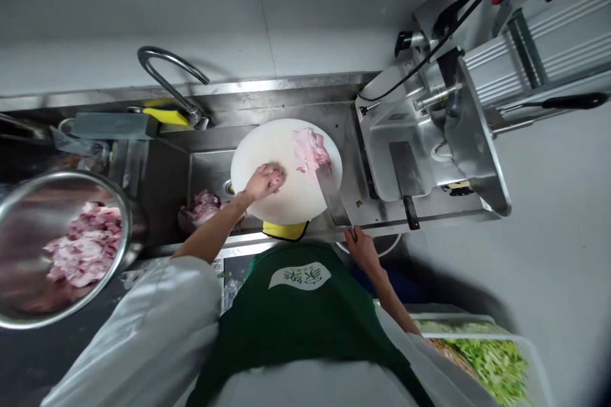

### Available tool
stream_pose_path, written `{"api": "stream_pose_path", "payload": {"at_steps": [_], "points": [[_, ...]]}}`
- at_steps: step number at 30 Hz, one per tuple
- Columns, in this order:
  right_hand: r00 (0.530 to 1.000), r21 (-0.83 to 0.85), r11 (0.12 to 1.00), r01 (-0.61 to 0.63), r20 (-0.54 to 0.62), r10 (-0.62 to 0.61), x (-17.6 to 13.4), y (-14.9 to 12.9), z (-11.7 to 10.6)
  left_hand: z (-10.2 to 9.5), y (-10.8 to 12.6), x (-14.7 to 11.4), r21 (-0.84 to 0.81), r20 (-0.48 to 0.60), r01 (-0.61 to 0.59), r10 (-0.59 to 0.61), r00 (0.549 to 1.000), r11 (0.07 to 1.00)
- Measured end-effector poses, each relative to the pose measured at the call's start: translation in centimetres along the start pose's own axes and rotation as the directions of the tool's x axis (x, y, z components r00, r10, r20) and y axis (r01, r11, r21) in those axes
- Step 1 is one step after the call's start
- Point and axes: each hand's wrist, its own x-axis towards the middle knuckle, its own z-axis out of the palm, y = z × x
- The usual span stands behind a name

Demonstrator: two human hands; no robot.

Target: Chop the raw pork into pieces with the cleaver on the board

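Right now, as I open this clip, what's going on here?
A person's right hand grips a cleaver, its blade end at the pale meat on a round white board over the sink. The left hand rests on the board, fingers curled; whether it holds a piece is hard to tell. More meat lies in the sink, and a metal bowl at the left holds a pile of meat pieces.
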Motion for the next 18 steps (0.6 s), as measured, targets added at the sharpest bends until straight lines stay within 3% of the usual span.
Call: {"api": "stream_pose_path", "payload": {"at_steps": [3,5,10,12,14,16,18], "points": [[0.997,-0.239,0.971,0.024,0.081,-0.004,1.6,-2.7,0.2,0.8,1.0,-4.3,-0.019,-0.136,0.067,-0.069,0.988,0.998],[0.991,-0.342,0.939,0.042,0.131,0.003,2.5,-5.0,0.5,1.8,2.0,-5.7,-0.028,-0.255,0.167,-0.169,0.952,0.985],[0.959,-0.373,0.906,0.198,0.266,-0.1,3.5,-9.0,1.5,3.2,3.0,-5.5,-0.261,-0.477,0.357,-0.441,0.76,0.897],[0.947,-0.315,0.916,0.248,0.278,-0.16,3.7,-9.1,1.5,3.2,2.7,-5.2,-0.355,-0.531,0.374,-0.514,0.674,0.857],[0.954,-0.199,0.951,0.238,0.232,-0.19,4.1,-8.3,1.2,3.2,2.4,-4.7,-0.385,-0.563,0.389,-0.547,0.619,0.837],[0.97,0.011,0.987,0.163,0.182,-0.163,4.9,-6.8,0.9,3.3,2.4,-3.9,-0.378,-0.545,0.394,-0.545,0.637,0.838],[0.975,0.263,0.964,0.033,0.204,-0.089,6.0,-5.0,1.1,3.4,2.6,-2.8,-0.357,-0.489,0.384,-0.52,0.7,0.852]]}}
